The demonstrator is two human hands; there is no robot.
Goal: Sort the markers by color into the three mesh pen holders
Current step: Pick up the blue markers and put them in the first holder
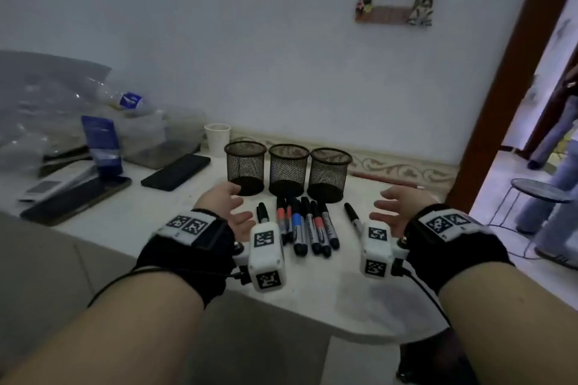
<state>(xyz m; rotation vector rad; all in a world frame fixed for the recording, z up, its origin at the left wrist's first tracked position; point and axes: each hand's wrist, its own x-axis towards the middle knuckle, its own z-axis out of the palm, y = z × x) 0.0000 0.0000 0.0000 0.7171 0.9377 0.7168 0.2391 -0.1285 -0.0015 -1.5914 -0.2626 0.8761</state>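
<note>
Three black mesh pen holders stand in a row on the white table: left holder (245, 166), middle holder (288, 169), right holder (329, 173). All look empty. In front of them lies a bunch of several markers (308, 226) with red, blue and black bands. One black marker (262, 212) lies apart on the left, another black marker (352, 217) on the right. My left hand (226, 206) hovers open left of the bunch, fingers spread. My right hand (397, 211) hovers open to its right. Both wrists wear black gloves with white tag blocks.
A white paper cup (217, 138) stands behind the left holder. Two dark phones (175, 171) (75, 200), a blue box (103, 145) and plastic bags (47, 109) crowd the table's left. A pencil (386, 180) lies at the right edge. A stool (541, 194) stands beyond.
</note>
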